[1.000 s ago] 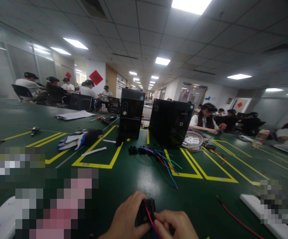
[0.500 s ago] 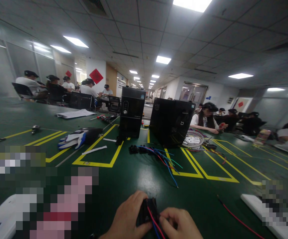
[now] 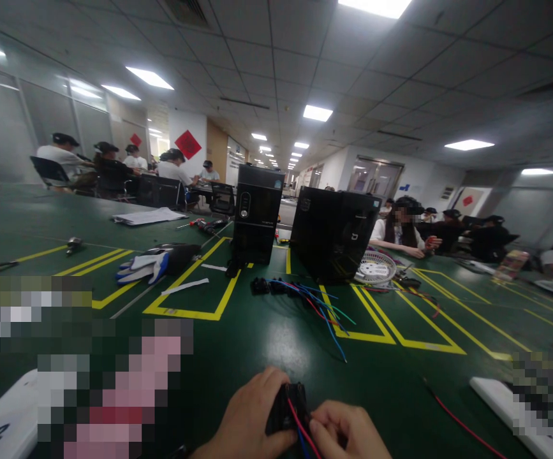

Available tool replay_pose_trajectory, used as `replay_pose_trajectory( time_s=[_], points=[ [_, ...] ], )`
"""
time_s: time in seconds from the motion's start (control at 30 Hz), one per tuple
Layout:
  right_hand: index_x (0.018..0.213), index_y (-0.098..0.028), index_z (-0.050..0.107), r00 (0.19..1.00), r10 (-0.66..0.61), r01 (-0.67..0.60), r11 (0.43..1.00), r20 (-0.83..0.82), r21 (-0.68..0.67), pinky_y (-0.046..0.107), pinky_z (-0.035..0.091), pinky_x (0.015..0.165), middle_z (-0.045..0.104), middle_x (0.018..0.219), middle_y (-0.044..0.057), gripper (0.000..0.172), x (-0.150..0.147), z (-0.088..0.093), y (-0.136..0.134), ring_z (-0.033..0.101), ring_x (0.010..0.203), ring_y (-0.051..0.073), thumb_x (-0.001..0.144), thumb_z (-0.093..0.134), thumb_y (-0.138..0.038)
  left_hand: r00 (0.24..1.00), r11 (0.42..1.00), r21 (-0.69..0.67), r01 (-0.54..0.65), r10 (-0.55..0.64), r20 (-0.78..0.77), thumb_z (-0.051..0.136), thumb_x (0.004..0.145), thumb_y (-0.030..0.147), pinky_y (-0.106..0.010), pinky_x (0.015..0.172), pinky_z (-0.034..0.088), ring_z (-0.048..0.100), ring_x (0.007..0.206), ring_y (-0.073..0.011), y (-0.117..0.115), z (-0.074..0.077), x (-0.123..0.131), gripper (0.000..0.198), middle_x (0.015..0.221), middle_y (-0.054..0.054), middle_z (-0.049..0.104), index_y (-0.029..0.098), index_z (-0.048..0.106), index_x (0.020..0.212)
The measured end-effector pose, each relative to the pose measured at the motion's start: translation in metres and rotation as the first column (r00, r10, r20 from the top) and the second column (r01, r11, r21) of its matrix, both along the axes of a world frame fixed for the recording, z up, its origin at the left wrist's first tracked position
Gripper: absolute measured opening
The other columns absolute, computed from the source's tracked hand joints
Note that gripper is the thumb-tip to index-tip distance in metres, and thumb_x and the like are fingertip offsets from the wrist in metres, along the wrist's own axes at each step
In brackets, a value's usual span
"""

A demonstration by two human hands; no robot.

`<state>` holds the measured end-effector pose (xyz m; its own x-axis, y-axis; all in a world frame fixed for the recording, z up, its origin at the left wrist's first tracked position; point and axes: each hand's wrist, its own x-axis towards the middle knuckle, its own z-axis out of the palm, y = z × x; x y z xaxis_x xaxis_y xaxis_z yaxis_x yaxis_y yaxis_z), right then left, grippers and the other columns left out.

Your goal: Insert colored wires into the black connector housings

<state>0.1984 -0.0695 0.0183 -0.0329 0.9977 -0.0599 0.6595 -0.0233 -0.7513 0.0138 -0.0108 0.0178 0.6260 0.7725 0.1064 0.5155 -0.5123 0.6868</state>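
At the near edge of the green table, my left hand (image 3: 252,411) wraps around a small black block with wires (image 3: 291,403). A red wire (image 3: 300,426) and a blue wire run across it toward me. My right hand (image 3: 346,428) is closed at the block's right side, thumb and index finger pinched together. What sits in that pinch is hidden. Farther up the table lie several similar black blocks (image 3: 276,285) with blue, red and green wires (image 3: 326,312) trailing to the right.
Two black computer cases (image 3: 259,217) stand beyond the blocks. A white round grille (image 3: 376,268) is at right, blue-and-white gloves (image 3: 145,268) at left. A loose red wire (image 3: 462,417) and a white slab (image 3: 501,405) lie near right. A person (image 3: 403,229) sits across the table.
The whole view has shifted slightly, so things appear a little farther right. Both hands stay on the black block, with barely any change in their grip.
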Motion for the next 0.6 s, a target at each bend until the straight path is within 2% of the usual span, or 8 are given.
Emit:
replay_pose_trajectory(
  time_s=[0.07,0.23,0.37,0.43,0.6],
  points=[
    [0.07,-0.012,0.065,1.0,-0.008,0.008,1.0,-0.016,-0.024,0.02,0.027,0.047,0.048,0.052,-0.002,0.034,0.003,0.002,0.001,0.04,0.049,0.01,0.077,0.052,-0.043,1.0,1.0,0.011,-0.002,0.002,0.007,0.069,0.066,0.026,-0.028,0.074,0.04,0.052,0.088,-0.0205,0.0,-0.001,0.0,0.033,0.097,-0.002,0.056,0.022,0.052,0.094],
    [0.076,-0.013,0.064,0.981,-0.023,-0.005,0.99,-0.193,-0.142,0.02,0.022,0.04,0.043,0.048,-0.004,0.046,0.003,0.01,0.0,0.036,0.042,0.009,0.075,0.052,-0.058,1.0,1.0,0.029,0.011,-0.011,0.004,0.068,0.068,0.03,-0.027,0.073,0.04,0.052,0.088,-0.0203,0.001,-0.002,0.0,0.032,0.098,-0.002,0.057,0.022,0.052,0.094],
    [0.08,-0.013,0.063,0.961,0.009,-0.049,0.989,-0.275,-0.139,0.019,0.022,0.041,0.044,0.049,-0.005,0.047,0.0,0.01,-0.002,0.036,0.042,0.007,0.079,0.051,-0.058,1.0,0.999,0.027,0.017,-0.017,-0.007,0.068,0.069,0.033,-0.027,0.07,0.04,0.053,0.087,-0.0206,0.001,-0.001,0.0,0.033,0.098,-0.002,0.057,0.022,0.052,0.095],
    [0.081,-0.012,0.064,0.966,0.03,-0.06,0.992,-0.258,-0.107,0.019,0.024,0.043,0.045,0.051,-0.004,0.046,0.0,0.006,-0.002,0.036,0.044,0.008,0.08,0.05,-0.056,1.0,0.999,0.035,0.018,-0.018,-0.003,0.069,0.068,0.032,-0.027,0.07,0.04,0.053,0.086,-0.0207,0.001,-0.001,0.0,0.034,0.097,-0.002,0.057,0.021,0.052,0.096],
    [0.076,-0.012,0.067,0.994,0.09,-0.088,0.995,-0.055,0.039,0.02,0.027,0.048,0.046,0.054,-0.003,0.038,0.0,-0.004,-0.003,0.038,0.05,0.009,0.083,0.05,-0.045,1.0,0.999,0.046,0.007,-0.008,0.008,0.07,0.067,0.03,-0.027,0.071,0.04,0.054,0.086,-0.0206,0.002,-0.004,0.0,0.035,0.098,-0.002,0.057,0.022,0.052,0.096]
  ],
)
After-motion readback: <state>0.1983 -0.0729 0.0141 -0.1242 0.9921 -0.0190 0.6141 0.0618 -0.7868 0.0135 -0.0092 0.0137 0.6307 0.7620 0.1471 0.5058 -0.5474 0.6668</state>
